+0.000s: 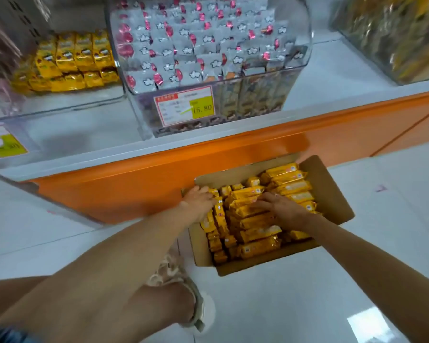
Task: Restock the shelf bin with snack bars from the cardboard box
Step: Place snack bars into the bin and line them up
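head | 1 view | faces down-forward | cardboard box [332, 194] near | top seemingly blurred

The only thing I can read from here is the price tag [185, 105] on the front wall of the clear bin [258, 95]: "15.80" in dark digits on its yellow-green patch. Its red header and small lines are too blurred to read. A second tag [3, 144] at far left is smeared. The print on the snack bars [258, 233] in the cardboard box [332, 194] is illegible.
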The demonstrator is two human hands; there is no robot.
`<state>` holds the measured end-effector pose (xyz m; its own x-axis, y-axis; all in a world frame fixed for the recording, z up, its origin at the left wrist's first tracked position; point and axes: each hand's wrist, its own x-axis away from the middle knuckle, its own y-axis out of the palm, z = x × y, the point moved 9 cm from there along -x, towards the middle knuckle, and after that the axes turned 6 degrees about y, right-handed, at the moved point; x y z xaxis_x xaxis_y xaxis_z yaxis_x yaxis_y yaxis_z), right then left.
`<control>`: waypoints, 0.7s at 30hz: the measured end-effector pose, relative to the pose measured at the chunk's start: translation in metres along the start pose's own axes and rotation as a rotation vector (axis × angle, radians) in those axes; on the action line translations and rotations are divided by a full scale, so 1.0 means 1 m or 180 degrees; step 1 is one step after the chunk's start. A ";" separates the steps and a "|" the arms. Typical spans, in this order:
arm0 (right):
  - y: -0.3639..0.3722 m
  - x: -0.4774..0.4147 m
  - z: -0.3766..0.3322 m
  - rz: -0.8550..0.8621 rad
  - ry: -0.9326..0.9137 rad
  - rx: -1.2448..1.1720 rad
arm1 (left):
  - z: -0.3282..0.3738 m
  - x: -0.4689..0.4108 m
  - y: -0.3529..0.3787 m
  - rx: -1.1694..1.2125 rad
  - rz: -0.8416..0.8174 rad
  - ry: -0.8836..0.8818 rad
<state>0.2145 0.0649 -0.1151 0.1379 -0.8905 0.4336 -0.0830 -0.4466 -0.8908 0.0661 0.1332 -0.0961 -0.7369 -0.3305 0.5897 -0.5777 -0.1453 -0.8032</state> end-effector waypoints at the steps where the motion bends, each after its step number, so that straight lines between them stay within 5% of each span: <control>1: -0.002 -0.001 0.002 0.0051 -0.0019 0.0011 | -0.001 -0.001 0.000 -0.0156 0.0036 0.0013; 8: -0.004 -0.001 0.001 -0.0175 -0.0254 0.0319 | 0.002 0.003 -0.016 -0.0699 0.0453 0.0198; 21: -0.004 -0.002 -0.003 0.0003 -0.0329 0.0654 | 0.058 -0.006 -0.015 0.2543 0.0535 0.0421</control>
<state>0.2112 0.0679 -0.1121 0.2391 -0.8726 0.4260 0.1181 -0.4093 -0.9047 0.0992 0.0832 -0.0920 -0.8552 -0.3018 0.4213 -0.0691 -0.7392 -0.6699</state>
